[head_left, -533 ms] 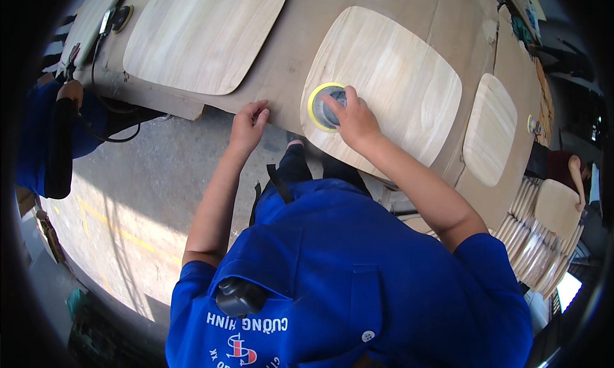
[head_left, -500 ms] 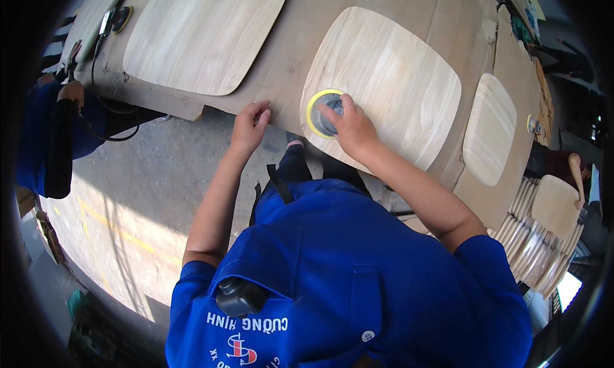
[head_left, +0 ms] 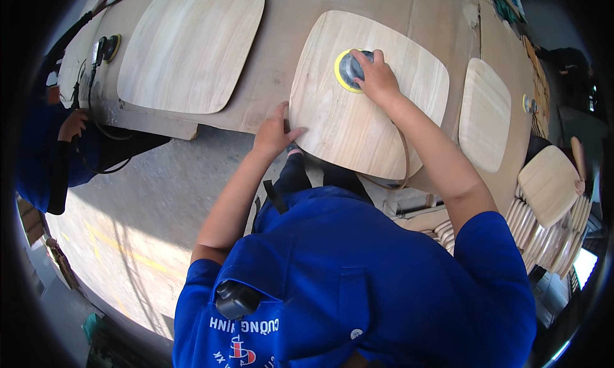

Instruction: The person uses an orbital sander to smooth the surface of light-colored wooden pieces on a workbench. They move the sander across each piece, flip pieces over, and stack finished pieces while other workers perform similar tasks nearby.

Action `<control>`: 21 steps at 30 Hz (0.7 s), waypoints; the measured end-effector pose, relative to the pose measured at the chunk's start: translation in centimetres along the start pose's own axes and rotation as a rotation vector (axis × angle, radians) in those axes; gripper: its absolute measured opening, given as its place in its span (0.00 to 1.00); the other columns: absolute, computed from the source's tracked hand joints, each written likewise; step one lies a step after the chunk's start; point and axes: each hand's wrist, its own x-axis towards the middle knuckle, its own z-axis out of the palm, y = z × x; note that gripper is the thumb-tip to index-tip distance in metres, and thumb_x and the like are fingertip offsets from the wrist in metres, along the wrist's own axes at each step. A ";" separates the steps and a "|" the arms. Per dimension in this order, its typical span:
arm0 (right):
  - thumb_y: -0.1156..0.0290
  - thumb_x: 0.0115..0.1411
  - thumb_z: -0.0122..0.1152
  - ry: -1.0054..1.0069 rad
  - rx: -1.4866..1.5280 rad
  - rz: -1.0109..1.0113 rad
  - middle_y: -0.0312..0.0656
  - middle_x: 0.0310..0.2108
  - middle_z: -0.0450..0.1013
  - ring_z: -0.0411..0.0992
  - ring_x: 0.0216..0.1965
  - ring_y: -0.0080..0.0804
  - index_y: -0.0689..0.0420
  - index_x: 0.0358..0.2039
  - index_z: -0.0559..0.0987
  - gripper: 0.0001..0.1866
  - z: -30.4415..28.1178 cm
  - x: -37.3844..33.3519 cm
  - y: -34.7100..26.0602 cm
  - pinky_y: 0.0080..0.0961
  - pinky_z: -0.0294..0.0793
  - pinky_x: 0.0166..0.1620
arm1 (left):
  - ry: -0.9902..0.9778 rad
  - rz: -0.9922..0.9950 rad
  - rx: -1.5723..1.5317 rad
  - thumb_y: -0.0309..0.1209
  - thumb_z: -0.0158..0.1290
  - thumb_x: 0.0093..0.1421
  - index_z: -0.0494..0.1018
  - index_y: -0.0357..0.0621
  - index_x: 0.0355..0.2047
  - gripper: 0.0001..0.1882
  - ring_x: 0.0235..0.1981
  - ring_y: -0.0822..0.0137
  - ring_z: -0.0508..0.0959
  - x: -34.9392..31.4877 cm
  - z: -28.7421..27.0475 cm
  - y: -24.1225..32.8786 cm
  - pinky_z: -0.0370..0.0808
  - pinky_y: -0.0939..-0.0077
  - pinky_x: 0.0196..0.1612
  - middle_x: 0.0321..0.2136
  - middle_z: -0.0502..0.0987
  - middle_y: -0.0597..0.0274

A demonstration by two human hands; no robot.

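A pale wooden panel [head_left: 332,125] with rounded corners lies flat on the cardboard-covered table in front of me. On its upper middle rests a round sander [head_left: 351,67] with a yellow rim and dark body. My right hand [head_left: 380,80] is wrapped over the sander from the right, thumb and fingers around its top. From under my right forearm a brown hose [head_left: 407,154] hangs over the panel's near edge. My left hand [head_left: 275,133] is at the panel's lower-left edge, fingers stretched out and apart, the thumb touching the edge.
Another large panel [head_left: 192,48] lies to the left, a smaller one [head_left: 485,115] to the right. A second sander [head_left: 109,47] stands at the far left beside a co-worker's blue sleeve [head_left: 38,160]. At right, a person handles a panel [head_left: 548,184] above stacked panels [head_left: 556,237].
My right hand has slid the sander up and right, from the panel's lower-left corner to its upper middle. My left hand has moved right and down to the panel's edge.
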 end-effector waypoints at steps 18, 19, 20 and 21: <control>0.67 0.56 0.65 0.133 -0.015 0.161 0.51 0.52 0.59 0.72 0.44 0.53 0.35 0.61 0.62 0.34 -1.1 4.8 0.9 0.41 0.76 0.47 | -0.035 -0.002 -0.055 0.41 0.65 0.50 0.47 0.36 0.66 0.51 0.40 0.43 0.78 0.5 0.8 -0.1 0.74 0.58 0.44 0.36 0.78 0.37; 0.67 0.56 0.65 0.159 -0.026 0.188 0.51 0.52 0.59 0.72 0.44 0.53 0.36 0.61 0.62 0.34 -1.4 5.5 1.2 0.41 0.76 0.47 | -0.030 0.004 -0.057 0.40 0.65 0.51 0.47 0.36 0.66 0.51 0.39 0.43 0.79 0.5 0.9 -0.2 0.74 0.58 0.42 0.35 0.78 0.38; 0.67 0.57 0.64 0.185 -0.037 0.215 0.51 0.53 0.59 0.72 0.45 0.53 0.36 0.61 0.62 0.33 -1.6 5.9 1.3 0.41 0.76 0.47 | -0.024 0.011 -0.056 0.40 0.65 0.51 0.47 0.36 0.66 0.51 0.37 0.44 0.79 0.5 0.9 -0.2 0.74 0.58 0.41 0.33 0.78 0.39; 0.66 0.58 0.64 0.208 -0.056 0.262 0.51 0.53 0.59 0.72 0.45 0.52 0.36 0.61 0.62 0.33 -1.6 5.9 1.4 0.41 0.76 0.47 | -0.020 0.019 -0.055 0.40 0.65 0.51 0.47 0.36 0.66 0.51 0.36 0.45 0.79 0.5 0.9 -0.3 0.74 0.59 0.40 0.31 0.78 0.40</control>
